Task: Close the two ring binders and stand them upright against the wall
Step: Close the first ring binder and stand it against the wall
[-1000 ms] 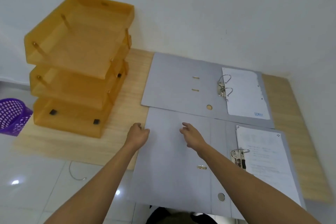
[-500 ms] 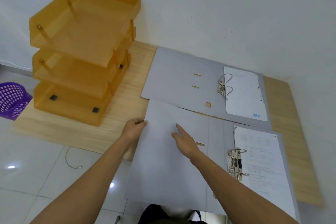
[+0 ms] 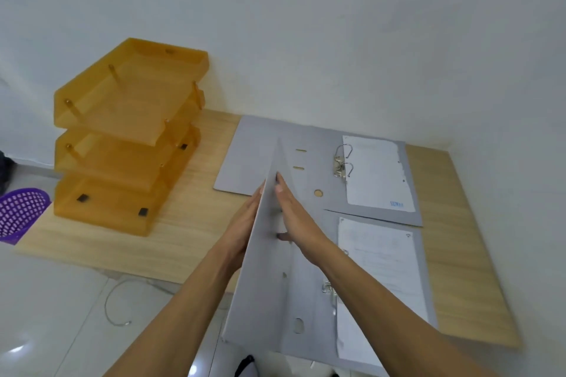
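Two grey ring binders lie on a low wooden table [image 3: 459, 254]. The far binder [image 3: 251, 156] lies open and flat near the wall, with its metal rings [image 3: 343, 162] and white paper [image 3: 376, 174] showing. The near binder [image 3: 266, 294] has its left cover raised almost upright, and its right half with paper [image 3: 379, 266] lies flat. My left hand [image 3: 242, 223] presses the outer side of that raised cover. My right hand [image 3: 294, 217] lies flat against its inner side, so the cover is held between both palms.
An orange three-tier letter tray [image 3: 128, 138] stands at the table's left end. A purple mesh basket [image 3: 21, 211] sits on the floor at far left. A thin cable [image 3: 113, 306] lies on the white tiles. The white wall [image 3: 337, 40] runs behind the table.
The near binder's left cover has swung up from flat to nearly upright. My left hand went under its edge and lifted it, and my right hand moved onto its inner face.
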### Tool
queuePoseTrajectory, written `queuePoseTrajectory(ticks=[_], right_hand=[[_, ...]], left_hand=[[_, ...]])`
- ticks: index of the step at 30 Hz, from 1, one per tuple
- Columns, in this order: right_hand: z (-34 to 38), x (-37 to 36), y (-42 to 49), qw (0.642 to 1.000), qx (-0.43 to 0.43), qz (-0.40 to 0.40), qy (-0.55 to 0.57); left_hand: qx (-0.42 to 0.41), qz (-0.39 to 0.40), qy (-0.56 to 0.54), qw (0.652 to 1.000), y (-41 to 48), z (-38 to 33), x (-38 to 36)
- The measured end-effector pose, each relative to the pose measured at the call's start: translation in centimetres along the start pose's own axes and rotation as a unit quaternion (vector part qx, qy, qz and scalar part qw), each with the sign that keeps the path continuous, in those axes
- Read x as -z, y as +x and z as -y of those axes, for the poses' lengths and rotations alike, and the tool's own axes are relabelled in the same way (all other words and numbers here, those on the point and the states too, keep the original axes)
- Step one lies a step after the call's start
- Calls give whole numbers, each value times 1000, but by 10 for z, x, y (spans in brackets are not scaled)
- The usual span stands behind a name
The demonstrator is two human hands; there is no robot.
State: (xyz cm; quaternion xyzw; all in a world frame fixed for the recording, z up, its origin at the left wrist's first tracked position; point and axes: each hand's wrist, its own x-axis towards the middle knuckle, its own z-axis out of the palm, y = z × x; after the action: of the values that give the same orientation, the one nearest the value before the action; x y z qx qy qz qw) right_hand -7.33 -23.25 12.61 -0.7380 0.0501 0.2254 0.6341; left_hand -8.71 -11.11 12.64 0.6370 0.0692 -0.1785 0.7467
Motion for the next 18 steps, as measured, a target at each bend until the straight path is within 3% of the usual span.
queuePoseTrajectory(ticks=[4, 8, 18], right_hand=[[1, 38, -28, 997, -11, -1, 82], [-7, 81, -49, 996, 7, -39, 75], [-78, 213, -90, 982, -40, -183, 11]], left_hand=[[48, 24, -14, 998, -4, 12, -51], [24, 81, 63, 995, 9, 38, -95], [79, -12, 309, 948, 19, 117, -141]])
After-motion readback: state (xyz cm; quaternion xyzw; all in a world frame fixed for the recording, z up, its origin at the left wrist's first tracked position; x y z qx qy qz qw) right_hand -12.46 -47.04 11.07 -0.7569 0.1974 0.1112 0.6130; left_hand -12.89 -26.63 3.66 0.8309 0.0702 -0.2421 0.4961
